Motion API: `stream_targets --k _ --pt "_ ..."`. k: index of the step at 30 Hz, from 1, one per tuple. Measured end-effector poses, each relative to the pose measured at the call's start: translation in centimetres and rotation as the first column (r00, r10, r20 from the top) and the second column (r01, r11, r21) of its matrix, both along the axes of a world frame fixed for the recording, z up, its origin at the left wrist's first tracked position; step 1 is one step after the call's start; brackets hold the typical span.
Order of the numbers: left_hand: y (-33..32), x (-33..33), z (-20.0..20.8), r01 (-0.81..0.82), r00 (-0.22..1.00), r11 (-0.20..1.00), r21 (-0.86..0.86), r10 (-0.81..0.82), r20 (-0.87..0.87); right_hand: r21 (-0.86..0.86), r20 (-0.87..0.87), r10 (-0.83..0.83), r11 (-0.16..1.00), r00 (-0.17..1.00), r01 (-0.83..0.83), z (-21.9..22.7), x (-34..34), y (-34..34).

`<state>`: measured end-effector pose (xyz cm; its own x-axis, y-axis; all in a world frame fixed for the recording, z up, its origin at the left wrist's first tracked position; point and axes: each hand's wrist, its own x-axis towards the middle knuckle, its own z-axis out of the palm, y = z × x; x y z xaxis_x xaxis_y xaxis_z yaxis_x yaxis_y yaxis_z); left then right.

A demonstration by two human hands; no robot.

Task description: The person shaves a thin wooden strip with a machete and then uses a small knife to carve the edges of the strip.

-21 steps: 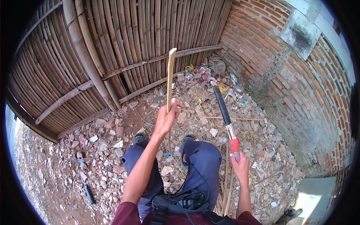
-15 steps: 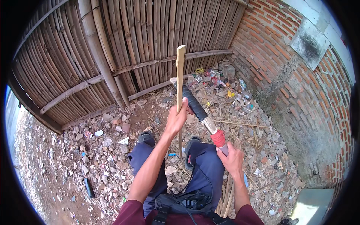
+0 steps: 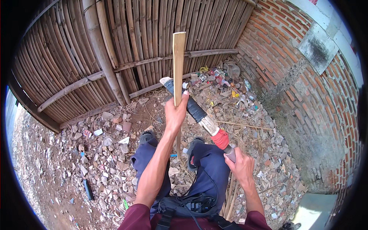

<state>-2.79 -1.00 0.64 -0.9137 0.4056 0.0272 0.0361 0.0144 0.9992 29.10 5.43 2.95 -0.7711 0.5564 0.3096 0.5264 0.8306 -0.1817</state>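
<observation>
My left hand (image 3: 176,114) is closed round a flat, pale bamboo slat (image 3: 178,61) standing upright in front of me, its lower end down between my feet. Crossing just behind the slat is what looks like a sheathed machete (image 3: 197,110): a whitish wooden sheath wound with black tape, with a red wrap at the near end. Whether my left fingers also grip the sheath is hidden. At the lower right my right hand (image 3: 241,165) is wrapped round the machete's purplish-grey handle (image 3: 230,154). A short dark stretch shows between the handle and the red wrap.
A bamboo fence (image 3: 149,30) stands ahead, meeting a brick wall (image 3: 306,99) on the right. Litter (image 3: 218,78) lies in their corner. Stony rubble (image 3: 111,147) covers the ground round my feet. Long sticks (image 3: 230,201) lie beside my right leg.
The slat has moved slightly left and turned its broad face more toward me. The sheath's far end has shifted left, and my right hand has moved a little right and down with the handle.
</observation>
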Motion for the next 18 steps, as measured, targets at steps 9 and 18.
stream_targets --k 9,18 --pt "-0.4 -2.3 0.7 -0.104 0.994 0.994 0.035 0.103 0.032 0.011 0.022 -0.081 0.997 0.996 0.081 -0.5 5.9 -0.1" --pt "-2.7 -5.3 2.1 -0.285 0.956 0.938 0.197 0.293 -0.008 -0.183 -0.119 -0.450 0.886 0.885 0.426 -4.6 18.2 3.2"
